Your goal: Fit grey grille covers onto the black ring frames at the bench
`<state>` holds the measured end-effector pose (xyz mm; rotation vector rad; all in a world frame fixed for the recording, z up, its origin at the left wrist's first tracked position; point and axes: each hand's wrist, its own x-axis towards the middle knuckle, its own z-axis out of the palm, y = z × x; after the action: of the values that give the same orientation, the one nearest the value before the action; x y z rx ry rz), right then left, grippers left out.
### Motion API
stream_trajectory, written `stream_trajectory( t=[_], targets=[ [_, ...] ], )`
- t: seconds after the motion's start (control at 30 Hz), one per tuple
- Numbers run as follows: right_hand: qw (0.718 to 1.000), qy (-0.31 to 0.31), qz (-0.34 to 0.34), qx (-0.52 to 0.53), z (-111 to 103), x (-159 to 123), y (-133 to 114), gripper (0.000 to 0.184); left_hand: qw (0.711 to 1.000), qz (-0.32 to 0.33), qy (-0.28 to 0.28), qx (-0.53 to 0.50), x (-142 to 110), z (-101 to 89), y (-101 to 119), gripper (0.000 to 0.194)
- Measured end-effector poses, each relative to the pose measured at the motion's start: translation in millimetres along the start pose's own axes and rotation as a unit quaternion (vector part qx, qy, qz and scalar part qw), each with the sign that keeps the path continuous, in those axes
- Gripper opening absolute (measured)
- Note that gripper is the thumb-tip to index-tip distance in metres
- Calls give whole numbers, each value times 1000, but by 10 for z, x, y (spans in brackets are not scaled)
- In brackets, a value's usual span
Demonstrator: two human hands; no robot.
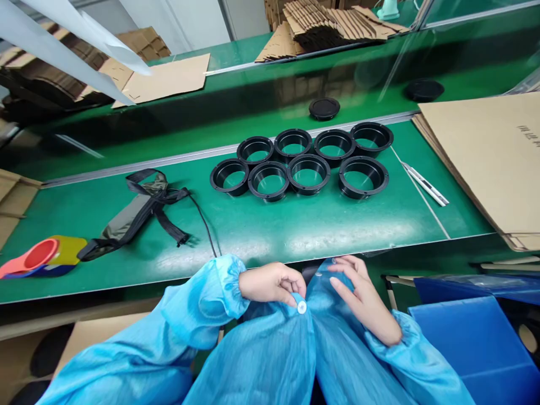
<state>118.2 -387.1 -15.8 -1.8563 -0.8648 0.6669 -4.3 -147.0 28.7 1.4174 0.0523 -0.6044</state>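
Left grip [274, 282] pinched on blue gown [265, 354], right grip [363, 295] loosely open, cardboard print [529, 135] illegible

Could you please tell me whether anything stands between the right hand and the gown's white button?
Nothing solid is visible between the right hand and the white button, only blue gown fabric; the left hand pinches the cloth beside the button.

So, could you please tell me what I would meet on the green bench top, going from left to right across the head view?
Red, yellow and blue items, grey and black strap bundle, eight black rings, slim white tool, stacked cardboard.
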Motion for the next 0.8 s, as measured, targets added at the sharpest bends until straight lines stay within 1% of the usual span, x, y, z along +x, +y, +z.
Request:
stream_trajectory(
  t=[0.07, 0.1, 0.13, 0.2, 0.23, 0.3, 0.4, 0.47, 0.53, 0.57, 0.63, 0.7, 0.73, 0.8],
  targets=[
    [991, -131, 1, 21, 20, -37, -156, 29, 999, 20, 18, 43, -46, -27, 38, 40],
    [983, -180, 2, 36, 37, -45, -222, 29, 996, 37, 37, 78, -62, -18, 62, 34],
    [977, -207, 1, 55, 60, -41, -277, 29, 990, 58, 57, 119, -74, 6, 88, 26],
    [974, -197, -16, 112, 120, 5, -345, 33, 968, 100, 102, 207, -88, 79, 140, 16],
    [970, -189, -24, 149, 153, 41, -360, 35, 955, 117, 122, 242, -96, 121, 161, 15],
    [957, -197, -18, 214, 219, 112, -363, 37, 938, 135, 150, 281, -120, 198, 189, 14],
    [941, -225, 36, 250, 295, 157, -349, 32, 927, 123, 176, 307, -187, 281, 202, 13],
    [945, -206, 58, 248, 323, 141, -354, 32, 922, 113, 201, 310, -242, 317, 214, 13],
    [950, -182, 62, 244, 330, 112, -378, 34, 926, 113, 217, 287, -294, 339, 242, 12],
    [954, -173, 61, 238, 327, 99, -396, 35, 935, 111, 214, 262, -318, 345, 259, 13],
    [962, -159, 56, 216, 307, 85, -441, 37, 959, 97, 175, 202, -351, 350, 288, 23],
    [968, -160, 45, 188, 278, 82, -491, 36, 971, 93, 139, 173, -361, 357, 289, 32],
    [970, -165, 37, 176, 263, 83, -516, 35, 969, 101, 135, 180, -357, 368, 277, 31],
    [972, -171, 23, 162, 236, 80, -559, 32, 953, 134, 163, 216, -335, 409, 237, 19]
  ],
)
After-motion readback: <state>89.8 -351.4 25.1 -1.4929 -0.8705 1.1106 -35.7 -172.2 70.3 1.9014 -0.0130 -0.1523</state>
